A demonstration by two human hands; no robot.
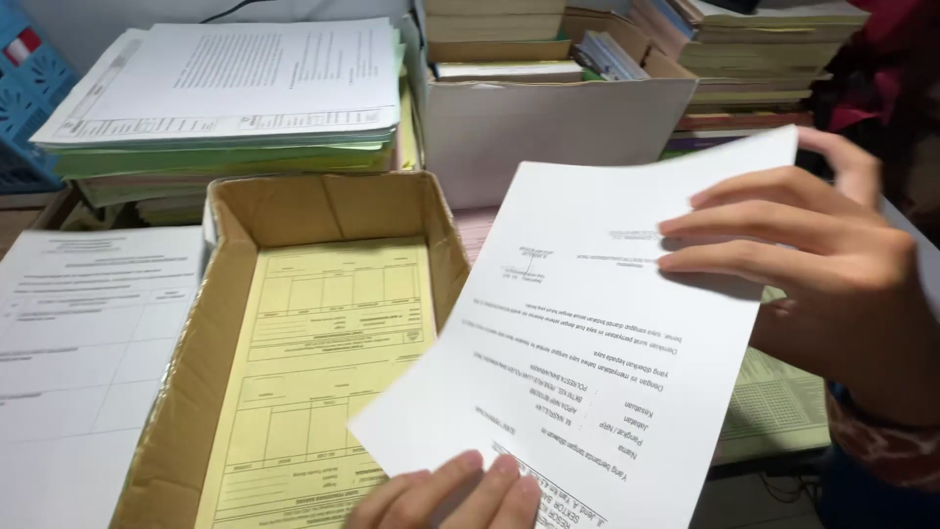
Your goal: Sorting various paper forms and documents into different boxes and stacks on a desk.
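— What are the hands doing?

— Both hold one white printed sheet (597, 362), tilted above the desk at right. The right hand (822, 264) pinches its far right edge, fingers lying on top. The left hand (455, 495) has its fingertips curled onto the near corner.

— And around it?

— Just left sits an open cardboard box (211, 323) with yellow forms (313, 382) lying flat inside. Farther left lies a white form (78, 333) — beyond the box, a stack of papers (235, 88).
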